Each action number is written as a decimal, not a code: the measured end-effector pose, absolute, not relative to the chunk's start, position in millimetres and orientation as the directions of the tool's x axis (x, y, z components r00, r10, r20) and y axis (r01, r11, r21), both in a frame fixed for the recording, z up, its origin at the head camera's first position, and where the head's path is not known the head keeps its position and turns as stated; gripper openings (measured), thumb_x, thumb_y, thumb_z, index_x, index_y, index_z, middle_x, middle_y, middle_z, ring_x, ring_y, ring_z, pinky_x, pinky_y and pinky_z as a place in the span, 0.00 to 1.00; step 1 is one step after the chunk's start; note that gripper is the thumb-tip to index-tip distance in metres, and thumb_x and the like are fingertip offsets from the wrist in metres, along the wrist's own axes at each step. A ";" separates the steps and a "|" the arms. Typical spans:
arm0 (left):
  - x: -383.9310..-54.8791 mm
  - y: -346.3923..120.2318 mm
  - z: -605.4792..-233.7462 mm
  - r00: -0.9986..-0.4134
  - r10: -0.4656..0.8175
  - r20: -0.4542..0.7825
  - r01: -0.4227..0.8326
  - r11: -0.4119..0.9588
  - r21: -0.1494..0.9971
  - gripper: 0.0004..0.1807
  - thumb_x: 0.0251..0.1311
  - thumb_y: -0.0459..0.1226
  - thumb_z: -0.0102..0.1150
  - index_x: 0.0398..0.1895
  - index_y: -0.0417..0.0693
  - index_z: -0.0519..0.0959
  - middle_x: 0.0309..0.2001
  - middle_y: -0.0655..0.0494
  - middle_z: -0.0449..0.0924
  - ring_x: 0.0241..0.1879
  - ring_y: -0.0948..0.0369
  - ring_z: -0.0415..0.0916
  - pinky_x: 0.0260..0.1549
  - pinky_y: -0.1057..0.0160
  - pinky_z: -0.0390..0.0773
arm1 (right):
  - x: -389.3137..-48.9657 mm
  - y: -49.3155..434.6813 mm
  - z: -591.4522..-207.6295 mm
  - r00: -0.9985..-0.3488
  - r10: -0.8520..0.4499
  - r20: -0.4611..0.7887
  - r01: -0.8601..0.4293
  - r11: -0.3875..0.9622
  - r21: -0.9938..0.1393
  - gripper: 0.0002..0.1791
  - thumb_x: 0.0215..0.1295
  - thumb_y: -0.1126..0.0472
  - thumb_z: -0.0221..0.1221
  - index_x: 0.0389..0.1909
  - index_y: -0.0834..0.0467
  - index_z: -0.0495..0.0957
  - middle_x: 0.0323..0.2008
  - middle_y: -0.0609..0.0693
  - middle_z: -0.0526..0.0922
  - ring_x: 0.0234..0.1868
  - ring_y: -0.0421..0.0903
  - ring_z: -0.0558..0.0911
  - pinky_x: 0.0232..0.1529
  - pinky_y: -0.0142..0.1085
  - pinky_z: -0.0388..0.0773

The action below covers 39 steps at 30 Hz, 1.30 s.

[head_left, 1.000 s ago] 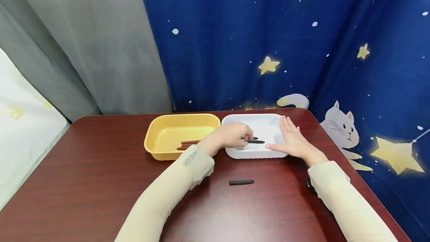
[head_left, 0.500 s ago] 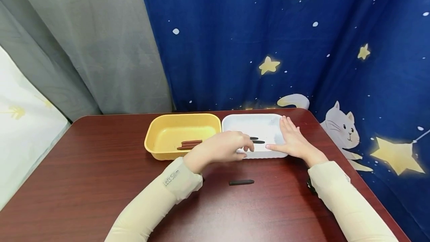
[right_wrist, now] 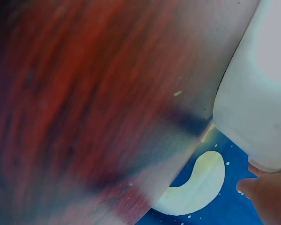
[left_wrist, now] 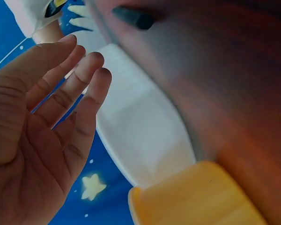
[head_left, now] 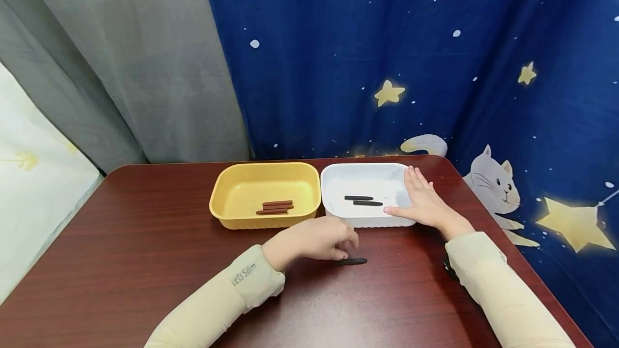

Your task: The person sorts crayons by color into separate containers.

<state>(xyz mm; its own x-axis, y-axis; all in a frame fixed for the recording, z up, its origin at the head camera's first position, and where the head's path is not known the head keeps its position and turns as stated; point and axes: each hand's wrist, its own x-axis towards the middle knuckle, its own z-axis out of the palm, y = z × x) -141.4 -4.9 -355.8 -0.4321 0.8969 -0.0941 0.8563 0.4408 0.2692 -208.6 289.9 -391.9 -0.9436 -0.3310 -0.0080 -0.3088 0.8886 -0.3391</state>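
Observation:
My left hand (head_left: 316, 238) hovers over the table just in front of the two containers, its fingers loosely bent around nothing. Below its fingertips lies a black crayon (head_left: 355, 261), partly covered by the hand in the head view. The left wrist view shows that crayon (left_wrist: 133, 18) apart from the hand. With fingers spread and straight, my right hand (head_left: 425, 203) rests on the right end of the white container (head_left: 369, 222). Two more black crayons (head_left: 367, 203) lie inside it. In the right wrist view, only some fingers (right_wrist: 271, 192) show beside the white wall.
A yellow container (head_left: 263, 223) stands against the white one's left side, with several brown crayons (head_left: 274, 211) in it. Both sit near the far edge of the dark red wooden table (head_left: 145, 240). Curtains (head_left: 309, 69) hang right behind the table.
My left hand has left the white container, moving towards me and down to the crayon on the table. Both black crayons in the container are now uncovered. My right hand has stayed put.

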 end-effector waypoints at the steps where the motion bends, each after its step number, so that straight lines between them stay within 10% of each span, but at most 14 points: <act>1: -142.1 -4.2 -358.3 -0.430 0.897 -0.100 0.853 0.440 0.281 0.10 0.62 0.35 0.65 0.47 0.47 0.83 0.37 0.59 0.86 0.38 0.68 0.79 0.41 0.75 0.75 | -208.6 289.7 -391.6 -0.944 -0.331 -0.007 -0.309 0.888 -0.340 0.68 0.57 0.29 0.60 0.76 0.72 0.36 0.79 0.67 0.34 0.79 0.65 0.36 0.72 0.70 0.39; 25: -152.0 9.8 -382.4 -0.450 0.860 -0.241 0.808 0.506 0.300 0.11 0.57 0.34 0.68 0.44 0.50 0.86 0.17 0.68 0.75 0.20 0.76 0.67 0.23 0.80 0.67 | -209.4 290.3 -393.5 -0.951 -0.310 -0.012 -0.287 0.894 -0.343 0.70 0.56 0.27 0.60 0.76 0.71 0.34 0.79 0.67 0.33 0.79 0.65 0.35 0.72 0.70 0.39; 39: -150.4 7.0 -381.6 -0.461 0.857 -0.230 0.798 0.514 0.315 0.08 0.53 0.31 0.66 0.34 0.52 0.84 0.22 0.67 0.78 0.23 0.74 0.69 0.25 0.79 0.68 | -209.5 288.4 -392.4 -0.949 -0.313 -0.020 -0.288 0.895 -0.340 0.70 0.55 0.28 0.60 0.76 0.72 0.35 0.79 0.68 0.34 0.79 0.65 0.35 0.72 0.70 0.39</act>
